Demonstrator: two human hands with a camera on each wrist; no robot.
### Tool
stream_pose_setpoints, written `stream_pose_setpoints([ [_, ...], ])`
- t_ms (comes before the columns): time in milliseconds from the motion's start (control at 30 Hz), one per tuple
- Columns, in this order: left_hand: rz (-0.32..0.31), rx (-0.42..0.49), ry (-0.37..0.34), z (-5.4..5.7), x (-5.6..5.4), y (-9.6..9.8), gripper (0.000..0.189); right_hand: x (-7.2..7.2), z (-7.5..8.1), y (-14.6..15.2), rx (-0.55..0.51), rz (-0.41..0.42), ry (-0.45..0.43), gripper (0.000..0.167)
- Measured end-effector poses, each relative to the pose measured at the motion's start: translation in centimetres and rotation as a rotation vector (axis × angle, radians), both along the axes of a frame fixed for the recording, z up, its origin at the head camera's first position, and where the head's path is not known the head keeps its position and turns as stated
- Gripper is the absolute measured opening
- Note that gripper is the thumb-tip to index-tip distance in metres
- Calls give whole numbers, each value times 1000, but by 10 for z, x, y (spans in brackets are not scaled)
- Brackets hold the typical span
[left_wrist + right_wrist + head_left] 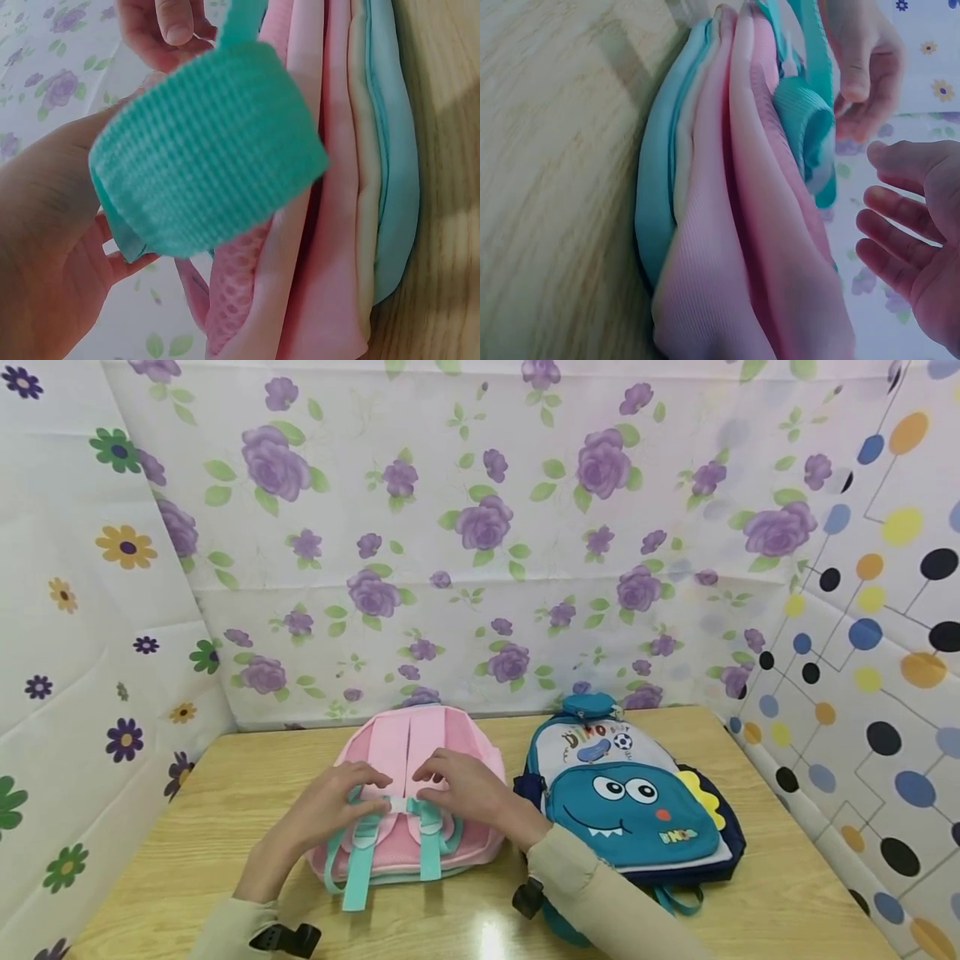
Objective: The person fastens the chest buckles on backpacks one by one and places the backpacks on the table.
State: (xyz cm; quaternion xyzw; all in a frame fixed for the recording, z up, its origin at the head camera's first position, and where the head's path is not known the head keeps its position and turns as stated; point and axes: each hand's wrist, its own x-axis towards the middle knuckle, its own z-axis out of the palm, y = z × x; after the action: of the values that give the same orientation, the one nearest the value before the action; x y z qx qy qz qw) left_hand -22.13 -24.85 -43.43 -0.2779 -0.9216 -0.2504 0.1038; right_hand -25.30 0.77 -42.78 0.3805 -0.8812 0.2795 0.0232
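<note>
So there's a pink backpack (477, 752) lying on the wooden table (195, 827), strap side up, left of a second bag in the head view. Its back is pink mesh, with two wide pale pink shoulder straps (387, 747) running side by side and teal webbing (360, 868) trailing toward the near edge. A whitish clip (398, 805) sits between the straps. From the side you get layers of pink, cream and teal.

Left hand (330, 802) is at the clip's left side, fingers loosely bent with a gap to the thumb; can't tell if it's touching anything. Right hand (468, 785) is on the other side, fingers relaxed and apart, holding nothing.

Hard to make out: a blurry teal loop covers a good chunk of the left hand in the left wrist view. Both sleeves run off the bottom of the head view, and the right sleeve (600, 893) blocks the lower left of the other bag.

That one's a blue dino backpack (637, 827) with a little teal pouch (588, 704) on top. Can't see inside either backpack or the pouch.
</note>
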Motion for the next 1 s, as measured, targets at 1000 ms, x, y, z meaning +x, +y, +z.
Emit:
stream_pose_setpoints([
  [1000, -28, 66, -28, -2, 8, 44, 34, 8, 15, 112, -48, -132, 8, 23],
])
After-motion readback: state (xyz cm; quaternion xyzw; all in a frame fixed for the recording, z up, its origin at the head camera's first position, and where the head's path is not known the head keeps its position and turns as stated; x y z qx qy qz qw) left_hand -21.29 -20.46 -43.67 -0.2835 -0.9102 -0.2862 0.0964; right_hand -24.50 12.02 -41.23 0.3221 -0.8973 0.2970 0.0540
